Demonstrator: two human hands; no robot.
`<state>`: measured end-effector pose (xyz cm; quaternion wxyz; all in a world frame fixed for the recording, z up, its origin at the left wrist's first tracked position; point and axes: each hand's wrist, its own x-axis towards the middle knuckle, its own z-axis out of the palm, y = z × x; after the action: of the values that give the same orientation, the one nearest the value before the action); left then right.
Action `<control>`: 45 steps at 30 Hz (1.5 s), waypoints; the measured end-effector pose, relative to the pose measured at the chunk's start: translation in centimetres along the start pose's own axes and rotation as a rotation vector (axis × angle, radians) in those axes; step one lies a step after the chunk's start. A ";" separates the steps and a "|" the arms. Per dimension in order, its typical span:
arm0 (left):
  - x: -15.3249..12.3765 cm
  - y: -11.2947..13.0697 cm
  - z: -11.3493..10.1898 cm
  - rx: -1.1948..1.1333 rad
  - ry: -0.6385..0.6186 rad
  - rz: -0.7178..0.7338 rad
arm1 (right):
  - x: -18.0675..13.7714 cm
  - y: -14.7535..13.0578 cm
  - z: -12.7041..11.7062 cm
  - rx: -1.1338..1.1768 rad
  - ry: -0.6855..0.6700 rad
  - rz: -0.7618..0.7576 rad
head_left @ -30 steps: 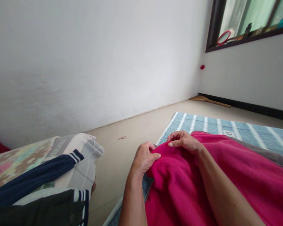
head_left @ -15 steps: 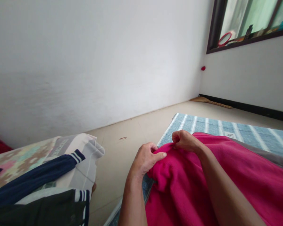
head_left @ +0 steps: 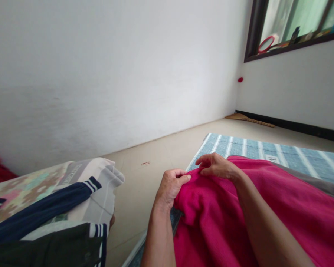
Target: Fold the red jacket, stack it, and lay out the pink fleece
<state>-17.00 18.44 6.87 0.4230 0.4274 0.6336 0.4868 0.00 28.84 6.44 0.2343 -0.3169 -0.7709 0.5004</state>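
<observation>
A bright pink fleece cloth lies bunched over my lap and across a blue striped mat. My left hand is closed, pinching the cloth's near left edge between thumb and fingers. My right hand sits just to the right of it, fingers curled and pinching the same edge a little farther along. Both forearms reach in from the bottom of the view. A grey layer shows under the pink cloth at the right.
A pile of folded clothes, navy, white and patterned, lies at the lower left on the beige floor. A white wall runs behind. A dark-framed window sits at the top right, with a broom along the baseboard.
My right hand's fingers have loosened slightly and shifted on the cloth's edge. My left hand's thumb has drawn in. The cloth stays bunched between both hands.
</observation>
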 end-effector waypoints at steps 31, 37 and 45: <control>0.3 -0.9 -0.2 -0.356 -0.033 -0.086 | 0.7 -3.9 3.5 -0.436 0.115 -0.031; 0.2 -0.9 -0.3 -0.344 -0.044 -0.078 | 0.4 -2.4 2.7 0.054 0.079 -0.015; 0.2 -0.9 -0.3 -0.312 -0.035 -0.075 | 0.8 -1.7 2.9 0.055 0.045 0.007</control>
<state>-17.49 18.44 5.98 0.5133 0.3409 0.5584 0.5555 -2.98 27.08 6.90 0.2584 -0.3244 -0.7502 0.5150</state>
